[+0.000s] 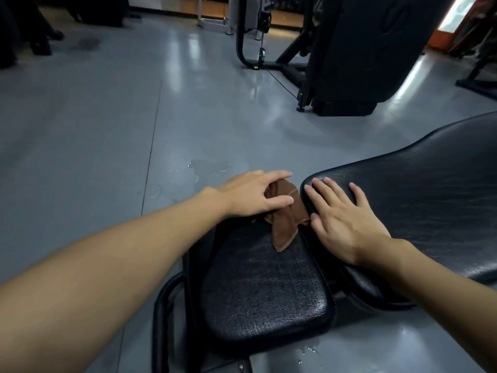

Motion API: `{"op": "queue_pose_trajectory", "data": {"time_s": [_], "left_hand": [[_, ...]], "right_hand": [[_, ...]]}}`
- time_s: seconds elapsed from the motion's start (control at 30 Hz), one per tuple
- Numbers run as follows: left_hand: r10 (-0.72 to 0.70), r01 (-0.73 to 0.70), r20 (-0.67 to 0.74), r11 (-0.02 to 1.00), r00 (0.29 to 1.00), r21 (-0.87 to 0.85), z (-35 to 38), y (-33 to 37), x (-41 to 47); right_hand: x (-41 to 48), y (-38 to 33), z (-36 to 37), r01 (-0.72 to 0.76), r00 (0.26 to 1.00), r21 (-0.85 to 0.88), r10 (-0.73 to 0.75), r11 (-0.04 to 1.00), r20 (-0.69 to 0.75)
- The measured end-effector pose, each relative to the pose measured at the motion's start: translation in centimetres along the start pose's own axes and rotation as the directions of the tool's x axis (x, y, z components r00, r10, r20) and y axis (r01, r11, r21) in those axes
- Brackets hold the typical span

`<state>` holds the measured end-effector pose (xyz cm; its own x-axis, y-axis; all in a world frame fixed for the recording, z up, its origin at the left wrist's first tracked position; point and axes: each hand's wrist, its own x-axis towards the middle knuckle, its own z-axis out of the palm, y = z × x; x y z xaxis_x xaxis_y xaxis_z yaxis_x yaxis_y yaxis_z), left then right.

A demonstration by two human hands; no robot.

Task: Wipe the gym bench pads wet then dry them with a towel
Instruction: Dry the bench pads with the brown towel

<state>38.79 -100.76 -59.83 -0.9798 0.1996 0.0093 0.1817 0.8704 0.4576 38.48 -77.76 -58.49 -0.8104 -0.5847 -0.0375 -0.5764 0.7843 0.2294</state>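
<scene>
- Left of the bench (158, 313) I see open grey glossy floor (80, 130), with only a small water puddle (208, 166) on it.
- The black padded backrest (416, 197) rises on my right and walls off that side.
- A crumpled brown cloth (285, 227) plugs the far end of the gap beside the black textured seat pad (263, 292).

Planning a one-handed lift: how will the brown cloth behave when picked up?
The brown cloth is bunched and creased, one corner trailing onto the seat pad, so it will likely hang limp. It looks thin, so probably light. The pad glistens wet, so it may be damp and cling.
</scene>
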Motion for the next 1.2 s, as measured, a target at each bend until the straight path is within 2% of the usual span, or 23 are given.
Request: {"op": "queue_pose_trajectory", "data": {"time_s": [0.17, 0.3, 0.43, 0.67, 0.8, 0.93, 1.0, 1.1, 1.2], "left_hand": [[-0.143, 0.144, -0.077, 0.989, 0.987, 0.016, -0.3, -3.8, -3.7], [-0.216, 0.218, -0.048, 0.975, 0.975, 0.034, -0.2, -2.3, -3.3], [-0.266, 0.267, -0.161, 0.963, 0.951, -0.012, 0.1, -1.8, -3.0], [-0.388, 0.39, -0.231, 0.92, 0.892, -0.038, 0.5, -2.2, -4.8], [-0.516, 0.508, -0.308, 0.854, 0.799, -0.112, 1.4, -2.8, -6.5], [-0.687, 0.584, -0.327, 0.725, 0.649, -0.364, 2.9, -2.7, -9.6], [-0.738, 0.61, -0.319, 0.672, 0.594, -0.419, 4.1, -1.5, -12.1], [-0.768, 0.67, -0.346, 0.64, 0.539, -0.376, 6.2, 1.1, -16.0], [-0.794, 0.646, -0.328, 0.607, 0.512, -0.463, 6.5, 2.3, -16.1]], "right_hand": [[0.1, -0.2, -0.1, 0.002, 1.0, 0.003, -0.002, 1.0, -0.011], [0.1, -0.7, -0.3, 0.025, 1.0, -0.005, -0.025, 1.0, -0.008], [0.5, -1.1, -0.3, 0.105, 0.994, -0.006, -0.105, 0.994, -0.007], [0.2, -1.4, -0.6, 0.155, 0.987, 0.004, -0.155, 0.988, 0.042], [-1.3, -3.1, -0.2, 0.233, 0.971, 0.077, -0.237, 0.969, 0.042], [-0.9, -3.4, 0.2, 0.258, 0.964, 0.086, -0.262, 0.962, 0.049], [-0.7, -3.3, 0.3, 0.261, 0.963, 0.079, -0.265, 0.962, 0.042], [-0.8, -3.3, 0.4, 0.25, 0.968, 0.085, -0.252, 0.965, 0.015], [-1.6, -3.5, 0.6, 0.261, 0.965, 0.096, -0.258, 0.961, -0.036]]}}
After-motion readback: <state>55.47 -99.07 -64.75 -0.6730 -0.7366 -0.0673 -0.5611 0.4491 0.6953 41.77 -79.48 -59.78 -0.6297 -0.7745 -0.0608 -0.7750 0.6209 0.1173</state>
